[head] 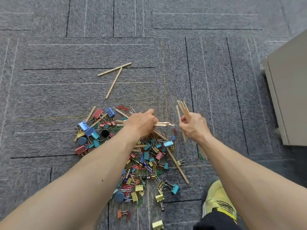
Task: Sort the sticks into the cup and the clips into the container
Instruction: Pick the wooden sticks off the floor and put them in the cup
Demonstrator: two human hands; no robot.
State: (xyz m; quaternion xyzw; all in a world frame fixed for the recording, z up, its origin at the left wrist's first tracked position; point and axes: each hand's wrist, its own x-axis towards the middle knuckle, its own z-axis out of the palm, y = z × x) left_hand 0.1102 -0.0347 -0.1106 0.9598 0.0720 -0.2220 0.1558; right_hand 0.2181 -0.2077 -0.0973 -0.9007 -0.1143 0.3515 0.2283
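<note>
Down on the floor, at the far edge of the heap, the fingers of the left hand (141,123) are curled tight round a flat fan of pale wooden sticks (163,124). These poke out sideways toward the right hand (193,125), whose fingers pinch an upright bundle of thin wooden sticks (182,107). Such sticks look light, stiff and smooth, so I'd guess a loose bundle could splay or slip; a grip near the middle seems safest. Under the left wrist spreads the mixed heap of coloured binder clips and paper clips (149,156), springy and apt to tangle, with a long wooden stick (177,165) at its right edge. Two separate sticks (114,69) lie well apart, farther out on the grey carpet (216,72). Neither cup nor container is in sight.
</note>
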